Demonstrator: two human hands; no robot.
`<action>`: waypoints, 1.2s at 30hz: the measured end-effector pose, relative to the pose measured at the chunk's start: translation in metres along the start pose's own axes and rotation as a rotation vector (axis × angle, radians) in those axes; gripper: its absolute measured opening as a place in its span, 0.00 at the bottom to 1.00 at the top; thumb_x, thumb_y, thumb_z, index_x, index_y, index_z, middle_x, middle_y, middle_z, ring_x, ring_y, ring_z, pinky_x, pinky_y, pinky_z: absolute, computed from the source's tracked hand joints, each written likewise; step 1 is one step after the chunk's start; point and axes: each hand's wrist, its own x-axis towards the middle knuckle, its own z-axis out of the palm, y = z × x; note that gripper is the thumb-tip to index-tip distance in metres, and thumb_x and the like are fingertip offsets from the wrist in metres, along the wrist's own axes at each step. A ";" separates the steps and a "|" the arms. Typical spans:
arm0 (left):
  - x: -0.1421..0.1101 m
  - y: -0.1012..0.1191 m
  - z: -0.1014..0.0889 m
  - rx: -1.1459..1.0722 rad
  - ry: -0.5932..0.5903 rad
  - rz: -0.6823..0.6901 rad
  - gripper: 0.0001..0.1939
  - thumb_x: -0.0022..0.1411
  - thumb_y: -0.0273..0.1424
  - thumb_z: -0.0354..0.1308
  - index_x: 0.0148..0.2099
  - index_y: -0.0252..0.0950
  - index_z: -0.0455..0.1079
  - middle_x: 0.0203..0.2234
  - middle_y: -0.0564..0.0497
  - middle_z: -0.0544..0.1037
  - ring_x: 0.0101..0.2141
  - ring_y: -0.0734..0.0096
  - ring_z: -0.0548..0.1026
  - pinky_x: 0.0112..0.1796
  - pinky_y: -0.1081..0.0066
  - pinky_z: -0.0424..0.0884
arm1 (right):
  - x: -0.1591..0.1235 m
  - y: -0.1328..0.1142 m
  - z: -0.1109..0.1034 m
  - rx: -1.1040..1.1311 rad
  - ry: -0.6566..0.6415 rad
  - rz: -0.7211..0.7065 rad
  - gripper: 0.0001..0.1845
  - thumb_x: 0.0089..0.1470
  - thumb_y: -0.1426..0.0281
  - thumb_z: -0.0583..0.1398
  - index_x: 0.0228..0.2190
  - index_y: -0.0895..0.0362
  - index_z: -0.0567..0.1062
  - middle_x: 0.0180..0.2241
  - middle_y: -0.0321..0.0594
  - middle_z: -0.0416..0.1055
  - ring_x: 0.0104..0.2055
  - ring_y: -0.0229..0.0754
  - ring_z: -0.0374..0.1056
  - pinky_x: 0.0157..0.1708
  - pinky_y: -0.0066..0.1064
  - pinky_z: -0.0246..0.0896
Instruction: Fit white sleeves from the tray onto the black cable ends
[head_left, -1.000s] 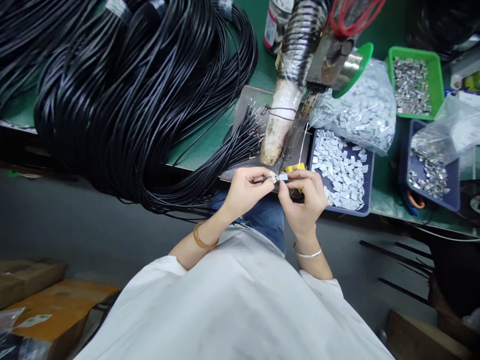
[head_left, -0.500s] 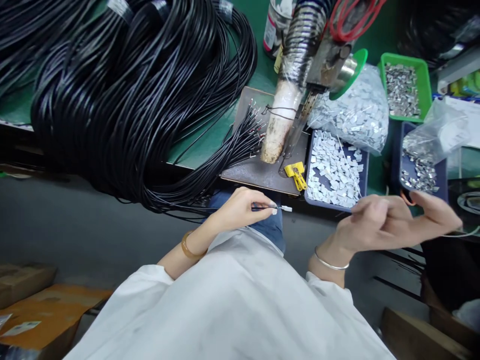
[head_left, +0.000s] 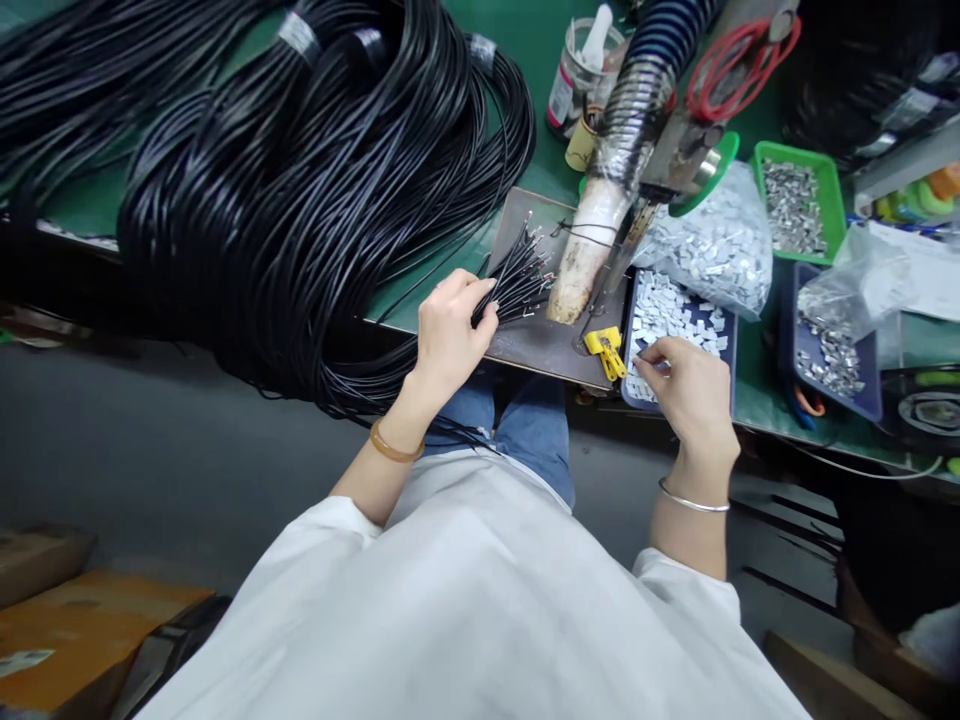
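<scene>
At the bundle of black cables, my left hand has its thumb and fingers curled round several strands near their stripped ends. The ends lie fanned out on a brown board. My right hand is over the near part of a blue tray full of small white connector pieces. Its thumb and forefinger are pinched together; what is between them is too small to make out. Beside that tray, a yellow clip sits on the board's edge.
A taped duct hose hangs over the board. Behind the trays are a bag of white pieces and a green tray of metal parts. Another blue tray is at right. Big cable coils cover the left side.
My left hand has moved up to the cable ends; the cable with a white connector is no longer in its fingers. My right hand has come left to the white pieces and pinched shut.
</scene>
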 end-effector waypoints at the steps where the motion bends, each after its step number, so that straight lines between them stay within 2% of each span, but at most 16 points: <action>1: -0.002 0.000 -0.002 -0.022 0.024 -0.004 0.11 0.60 0.23 0.57 0.44 0.32 0.77 0.33 0.48 0.78 0.33 0.68 0.74 0.39 0.67 0.71 | 0.000 -0.002 -0.003 -0.058 -0.020 -0.014 0.04 0.54 0.72 0.58 0.27 0.56 0.71 0.30 0.40 0.74 0.32 0.41 0.67 0.29 0.31 0.48; 4: -0.014 0.000 -0.008 -0.129 0.121 -0.035 0.10 0.57 0.21 0.58 0.40 0.32 0.77 0.27 0.52 0.76 0.27 0.73 0.72 0.36 0.70 0.71 | 0.000 -0.005 -0.010 -0.178 -0.084 -0.054 0.05 0.55 0.74 0.56 0.28 0.56 0.71 0.32 0.42 0.74 0.32 0.41 0.66 0.28 0.30 0.44; 7: -0.026 -0.002 -0.008 -0.344 0.229 -0.117 0.08 0.59 0.24 0.58 0.41 0.33 0.76 0.29 0.51 0.78 0.31 0.73 0.76 0.37 0.71 0.74 | -0.001 -0.006 -0.011 -0.257 -0.100 -0.059 0.06 0.57 0.73 0.55 0.29 0.57 0.71 0.32 0.42 0.74 0.30 0.40 0.63 0.26 0.29 0.41; 10: -0.034 -0.001 -0.007 -0.521 0.337 -0.212 0.07 0.62 0.28 0.58 0.42 0.34 0.74 0.36 0.49 0.80 0.37 0.71 0.80 0.42 0.71 0.77 | -0.001 -0.005 -0.006 -0.322 -0.040 -0.023 0.07 0.58 0.72 0.55 0.30 0.57 0.71 0.30 0.42 0.73 0.27 0.38 0.60 0.26 0.30 0.39; 13: -0.037 0.012 -0.013 -0.608 0.403 -0.256 0.07 0.61 0.28 0.60 0.43 0.34 0.73 0.32 0.52 0.79 0.33 0.74 0.80 0.40 0.73 0.77 | 0.001 0.000 0.002 -0.327 0.074 0.003 0.07 0.58 0.73 0.53 0.30 0.57 0.70 0.28 0.42 0.72 0.26 0.38 0.58 0.26 0.31 0.38; 15: -0.038 0.027 -0.019 -0.691 0.311 -0.246 0.09 0.59 0.29 0.63 0.44 0.35 0.74 0.25 0.55 0.76 0.26 0.79 0.75 0.33 0.77 0.74 | 0.003 0.006 0.009 -0.276 0.157 0.021 0.07 0.57 0.73 0.53 0.29 0.56 0.69 0.26 0.41 0.70 0.26 0.39 0.58 0.26 0.31 0.39; 16: -0.038 0.037 -0.022 -0.755 0.186 -0.229 0.10 0.58 0.29 0.65 0.44 0.35 0.75 0.23 0.56 0.75 0.24 0.80 0.73 0.30 0.79 0.72 | 0.005 0.009 0.012 -0.235 0.193 0.024 0.06 0.56 0.73 0.54 0.28 0.56 0.69 0.26 0.40 0.70 0.26 0.39 0.59 0.26 0.31 0.40; 17: -0.039 0.047 -0.023 -0.842 0.005 -0.204 0.11 0.56 0.29 0.66 0.43 0.34 0.77 0.23 0.55 0.75 0.24 0.80 0.71 0.29 0.79 0.70 | 0.007 0.012 0.016 -0.186 0.223 0.021 0.05 0.56 0.73 0.54 0.28 0.55 0.68 0.26 0.39 0.69 0.27 0.40 0.60 0.27 0.32 0.42; 19: -0.041 0.065 -0.019 -1.019 -0.436 -0.170 0.09 0.55 0.31 0.68 0.39 0.33 0.79 0.25 0.51 0.78 0.24 0.78 0.72 0.27 0.77 0.70 | 0.010 0.017 0.021 -0.081 0.273 0.007 0.05 0.54 0.73 0.55 0.27 0.54 0.67 0.25 0.38 0.68 0.28 0.40 0.62 0.28 0.32 0.46; 20: -0.042 0.071 -0.014 -1.101 -0.565 -0.186 0.08 0.56 0.31 0.66 0.37 0.31 0.79 0.26 0.48 0.79 0.24 0.77 0.73 0.27 0.76 0.70 | 0.011 0.019 0.023 -0.024 0.302 0.005 0.05 0.54 0.73 0.55 0.26 0.54 0.66 0.25 0.37 0.68 0.29 0.41 0.63 0.29 0.32 0.49; 21: -0.043 0.076 -0.007 -1.153 -0.618 -0.233 0.09 0.57 0.32 0.65 0.36 0.31 0.79 0.26 0.47 0.80 0.23 0.77 0.72 0.26 0.76 0.70 | 0.011 0.019 0.024 0.041 0.339 0.012 0.06 0.55 0.72 0.55 0.26 0.53 0.66 0.26 0.37 0.68 0.29 0.41 0.65 0.29 0.32 0.52; 22: -0.044 0.078 0.001 -1.179 -0.597 -0.309 0.09 0.57 0.33 0.65 0.35 0.30 0.79 0.25 0.48 0.79 0.22 0.78 0.72 0.25 0.76 0.69 | 0.010 0.018 0.024 0.119 0.389 0.029 0.06 0.56 0.71 0.56 0.27 0.53 0.66 0.26 0.37 0.69 0.29 0.40 0.67 0.30 0.32 0.55; 25: -0.046 0.074 0.023 -1.155 -0.405 -0.510 0.11 0.54 0.35 0.67 0.32 0.30 0.76 0.19 0.53 0.74 0.20 0.80 0.69 0.23 0.78 0.65 | 0.001 0.010 0.018 0.393 0.591 0.110 0.08 0.59 0.65 0.57 0.28 0.54 0.67 0.31 0.38 0.72 0.27 0.39 0.72 0.27 0.32 0.63; 28: -0.046 0.064 0.032 -1.155 -0.313 -0.579 0.13 0.52 0.36 0.69 0.34 0.31 0.75 0.16 0.55 0.72 0.19 0.80 0.69 0.24 0.78 0.64 | -0.010 -0.006 0.007 0.580 0.738 0.181 0.11 0.58 0.61 0.61 0.29 0.54 0.69 0.35 0.39 0.75 0.25 0.38 0.74 0.23 0.32 0.68; 32: -0.044 0.061 0.030 -1.222 -0.351 -0.584 0.15 0.52 0.37 0.69 0.35 0.32 0.74 0.15 0.56 0.73 0.18 0.80 0.69 0.24 0.78 0.64 | -0.017 -0.027 0.002 0.789 0.734 0.222 0.11 0.54 0.62 0.64 0.28 0.54 0.70 0.31 0.36 0.77 0.28 0.40 0.77 0.27 0.33 0.75; 36: -0.042 0.065 0.030 -1.210 -0.342 -0.576 0.15 0.51 0.38 0.70 0.35 0.32 0.76 0.17 0.55 0.74 0.20 0.79 0.70 0.26 0.77 0.66 | -0.018 -0.038 0.012 1.017 0.653 0.173 0.12 0.55 0.63 0.64 0.28 0.53 0.67 0.29 0.36 0.77 0.34 0.42 0.79 0.34 0.36 0.78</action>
